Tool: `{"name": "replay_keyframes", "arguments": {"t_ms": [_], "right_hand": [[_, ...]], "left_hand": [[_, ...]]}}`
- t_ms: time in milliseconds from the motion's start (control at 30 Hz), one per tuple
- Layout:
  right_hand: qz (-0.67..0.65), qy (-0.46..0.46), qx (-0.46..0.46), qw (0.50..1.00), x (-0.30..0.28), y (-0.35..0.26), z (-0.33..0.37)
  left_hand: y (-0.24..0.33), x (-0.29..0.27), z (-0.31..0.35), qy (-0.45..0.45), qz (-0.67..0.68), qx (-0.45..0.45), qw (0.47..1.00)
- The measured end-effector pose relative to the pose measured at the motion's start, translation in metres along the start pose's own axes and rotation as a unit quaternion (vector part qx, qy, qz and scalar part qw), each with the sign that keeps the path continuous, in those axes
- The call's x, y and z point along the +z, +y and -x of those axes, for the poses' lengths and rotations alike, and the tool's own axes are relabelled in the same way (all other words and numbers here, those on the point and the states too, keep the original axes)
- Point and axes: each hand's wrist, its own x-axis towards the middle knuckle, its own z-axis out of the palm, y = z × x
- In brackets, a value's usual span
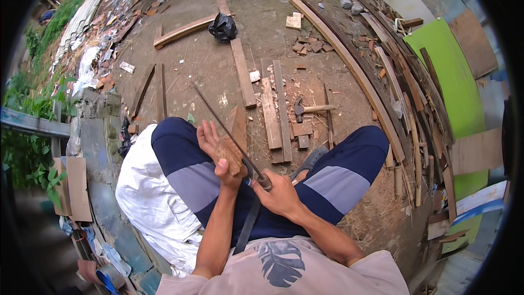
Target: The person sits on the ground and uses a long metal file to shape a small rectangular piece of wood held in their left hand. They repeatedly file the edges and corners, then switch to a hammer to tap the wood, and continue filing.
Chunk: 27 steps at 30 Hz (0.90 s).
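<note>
My left hand (210, 142) is in front of my left knee, with a rough brown block (228, 155) lying across its palm. The fingers stretch out along the far side and the thumb sits near its lower end. Wood or stone, I cannot tell which. My right hand (281, 196) is closed round the near end of a long, thin, dark tool (221, 123) that looks like a blade seen edge-on. It slants up to the far left, along the block's right side; whether they touch is unclear. A reddish-brown piece of wood (237, 123) stands just beyond the block.
Ahead, short boards (270, 112) lie among chips beside a hammer (314, 108). A black plastic bag (223, 27) rests by a plank (243, 74). Long timbers (355, 84) and a green panel (450, 76) line the right. White cloth (150, 196) covers the left side.
</note>
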Motion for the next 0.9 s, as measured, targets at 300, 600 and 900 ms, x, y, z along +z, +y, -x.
{"name": "replay_keyframes", "arguments": {"t_ms": [300,600,900], "right_hand": [[-0.018,0.022,-0.042,0.999,0.010,0.002,0.003],[0.005,0.036,-0.062,0.997,0.012,0.011,-0.004],[0.002,0.063,-0.060,0.996,0.010,0.013,0.000]], "left_hand": [[-0.006,-0.002,0.000,0.013,-0.013,-0.016,1.000],[0.004,0.008,0.002,0.031,-0.004,-0.053,0.998],[-0.019,-0.003,0.001,0.011,0.012,-0.033,0.999]]}}
